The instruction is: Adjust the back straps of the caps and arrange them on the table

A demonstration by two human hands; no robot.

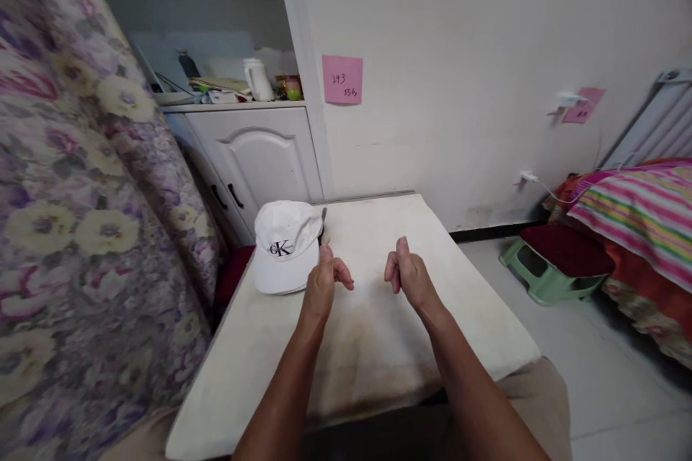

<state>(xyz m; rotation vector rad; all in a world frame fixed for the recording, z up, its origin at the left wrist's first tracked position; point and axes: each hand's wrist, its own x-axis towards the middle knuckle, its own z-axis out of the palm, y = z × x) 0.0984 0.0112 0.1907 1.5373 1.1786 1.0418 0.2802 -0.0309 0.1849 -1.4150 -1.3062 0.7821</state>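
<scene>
My left hand (324, 279) is held over the middle of a white table (367, 223), thumb up and fingers loosely bent toward the right. It holds nothing. Just to its left, a white baseball cap (286, 230) with a black "CK" logo lies on the table, its brim toward me. The hand overlaps the brim's right edge in the view; whether they touch I cannot tell. Facing it across a gap, my right hand (409, 274) is also raised with its thumb up and its fingers curved inward, nothing in it.
A floral curtain (97, 180) hangs along the left. Behind the table are a white cabinet (264, 158) with a jug (259, 79) on top and a wall with a pink note (342, 79). On the right stand a green stool (540, 266) and a bed with a striped cover (643, 202).
</scene>
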